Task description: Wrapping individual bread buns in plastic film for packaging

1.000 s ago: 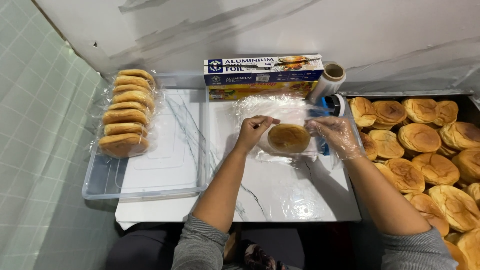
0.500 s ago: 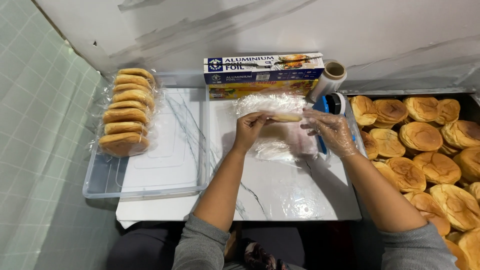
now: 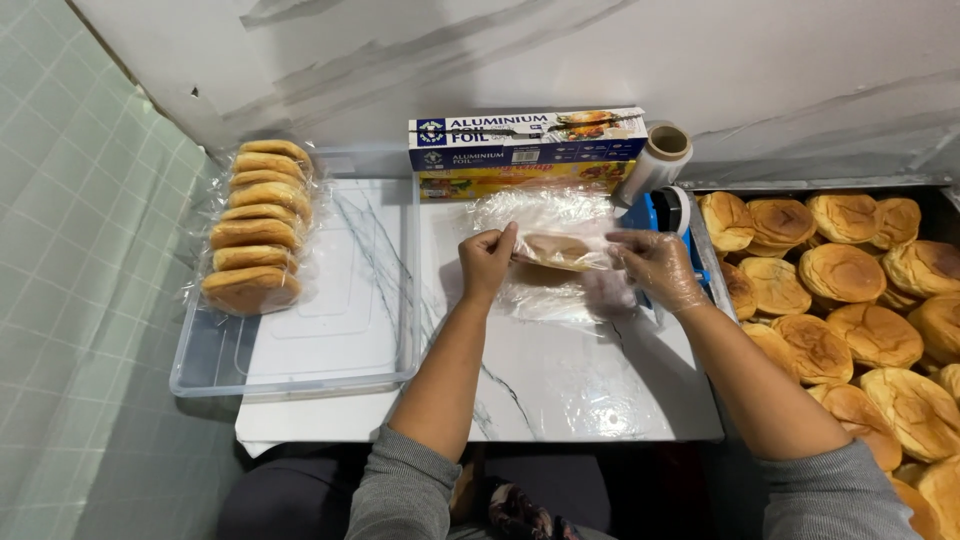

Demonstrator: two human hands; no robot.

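Lifted off the counter since a second before, the bun (image 3: 556,250) was held edge-on between both hands in the head view, where earlier it had lain flat with its round top showing. It was swathed in clear plastic wrap (image 3: 560,285), which blurred its outline; only a thin tan band could be made out. Its long axis ran left to right, level with the white marble-patterned counter (image 3: 560,380), above which it was raised. The left hand (image 3: 487,262) was closed on the bun's left end, the gloved right hand (image 3: 655,268) pinched on its right end. The wrap's loose tail was draped down to the counter. A blue dispenser (image 3: 668,212) was largely hidden behind the right hand. Wrapped buns (image 3: 255,225) were stacked in a clear tray (image 3: 300,375); bare buns (image 3: 860,300) were cut off at the right edge.
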